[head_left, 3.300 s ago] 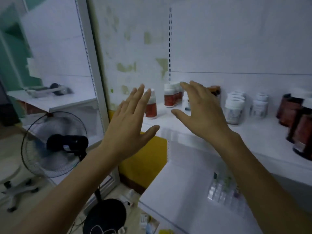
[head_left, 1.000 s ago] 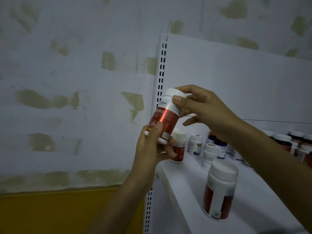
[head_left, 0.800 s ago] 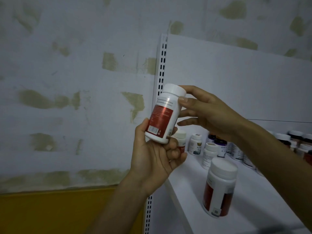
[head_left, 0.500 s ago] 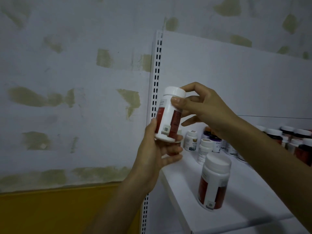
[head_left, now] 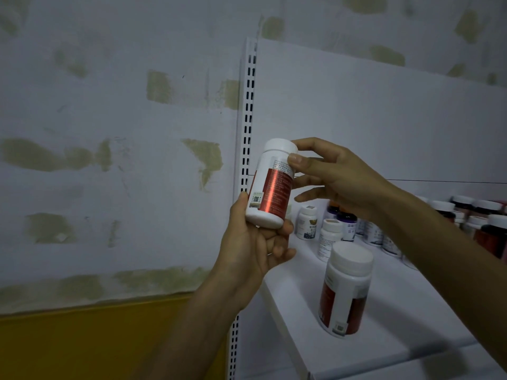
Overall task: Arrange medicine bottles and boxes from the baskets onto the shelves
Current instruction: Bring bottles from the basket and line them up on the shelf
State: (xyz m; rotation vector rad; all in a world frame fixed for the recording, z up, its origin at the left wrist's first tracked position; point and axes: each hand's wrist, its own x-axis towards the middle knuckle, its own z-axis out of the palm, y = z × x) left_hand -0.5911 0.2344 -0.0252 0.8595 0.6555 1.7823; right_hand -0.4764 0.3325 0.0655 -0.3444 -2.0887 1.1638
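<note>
we see a white medicine bottle (head_left: 270, 185) with a red label and a white cap held up in the air, tilted slightly, in front of the slotted upright (head_left: 248, 105) at the left end of the shelf (head_left: 397, 311). it touches no shelf surface. the left hand (head_left: 255, 242) grasps it from below, the thumb lying along the label's left side and the fingers curled under the base. the right hand (head_left: 334, 176) pinches the top, its thumb pressed on the label just under the cap and its forefinger curved round behind the cap; its other fingers spread loosely behind the bottle.

on the white shelf, near its front edge, a larger bottle (head_left: 345, 289) with a red label stands upright, well apart from the held one. further back a cluster of small bottles (head_left: 307, 222) stands near the back panel, and more dark-bodied bottles (head_left: 491, 231) line the right side. left of the upright is a patchy pale wall (head_left: 109, 133) with a yellow band (head_left: 96, 338) along its foot.
</note>
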